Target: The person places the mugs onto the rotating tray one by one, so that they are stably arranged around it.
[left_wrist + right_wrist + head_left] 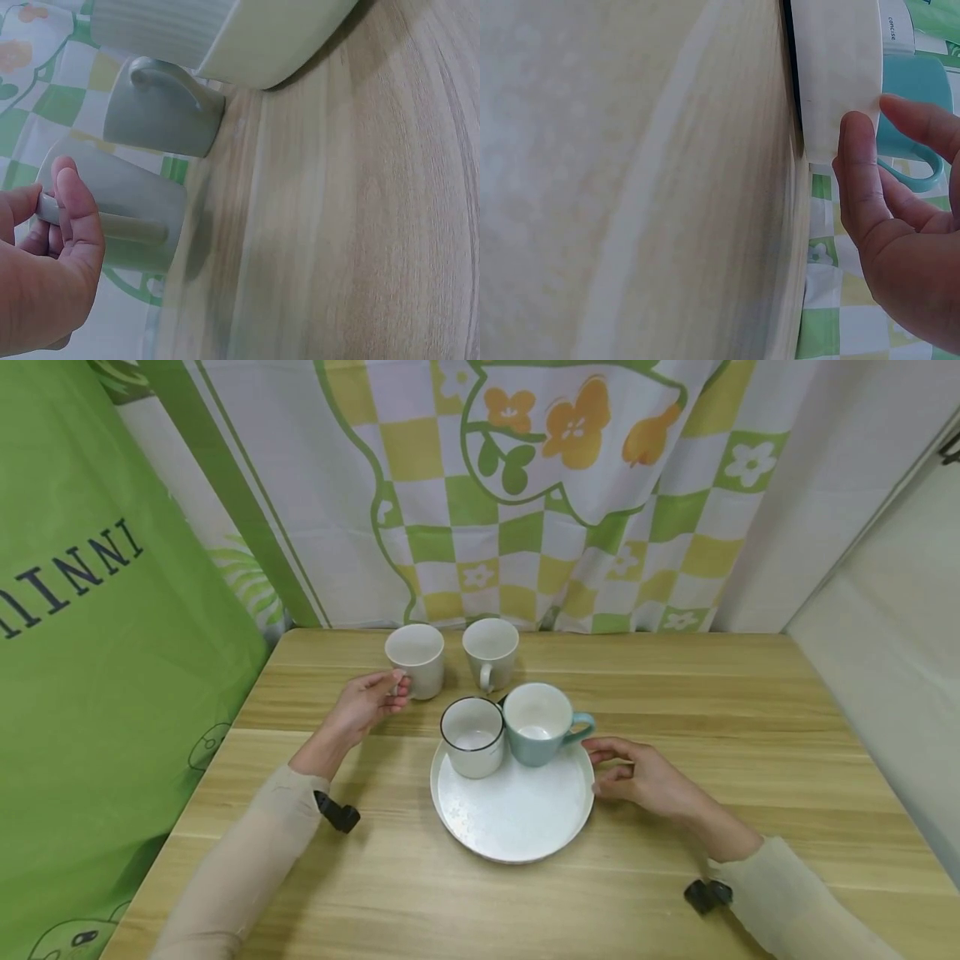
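Observation:
My left hand (365, 703) pinches the handle of a pale grey-white mug (135, 195) at the table's back left. Whether this mug's base touches the table I cannot tell. A second white mug (491, 647), upright, stands just right of it with its handle toward me. On a round white tray (517, 814) stand a white enamel-style mug (474, 739) with a dark rim and a light blue mug (538, 727), its handle pointing right. At the tray's right side is my right hand (647, 774), its fairly straight fingers (859, 157) touching the rim and outer wall.
All of this is on a wooden table (675, 685). Behind its back edge hangs a checkered, flowered curtain (540, 535). Green fabric (112, 610) hangs at the left, and a pale wall or cloth (892, 593) borders the right side.

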